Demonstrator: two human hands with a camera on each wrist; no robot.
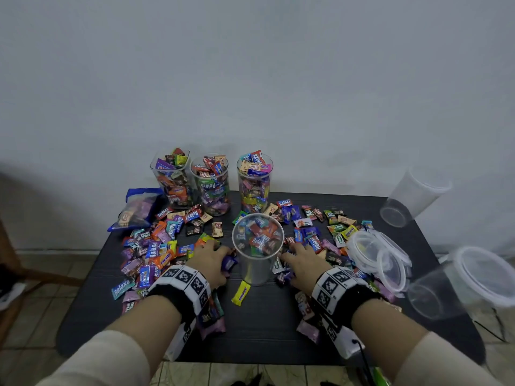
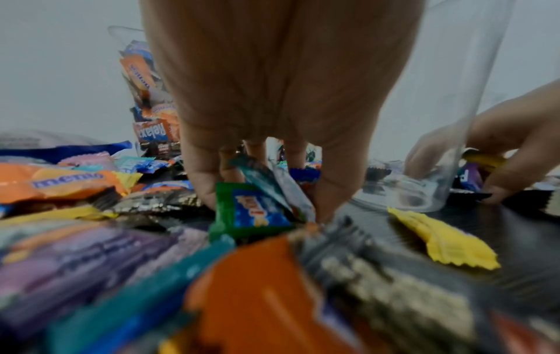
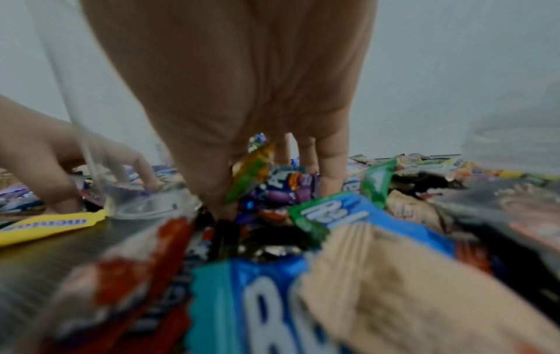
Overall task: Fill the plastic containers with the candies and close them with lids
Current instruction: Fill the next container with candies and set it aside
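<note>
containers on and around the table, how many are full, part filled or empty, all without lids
Full containers: 3
Part-filled container: 1
Empty containers: 2
Total: 6 containers

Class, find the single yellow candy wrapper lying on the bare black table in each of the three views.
Head: yellow candy wrapper, lower centre, below the clear plastic container.
Left wrist: right of centre, beside the container base.
Right wrist: left edge.
Shared landmark: that container.
</note>
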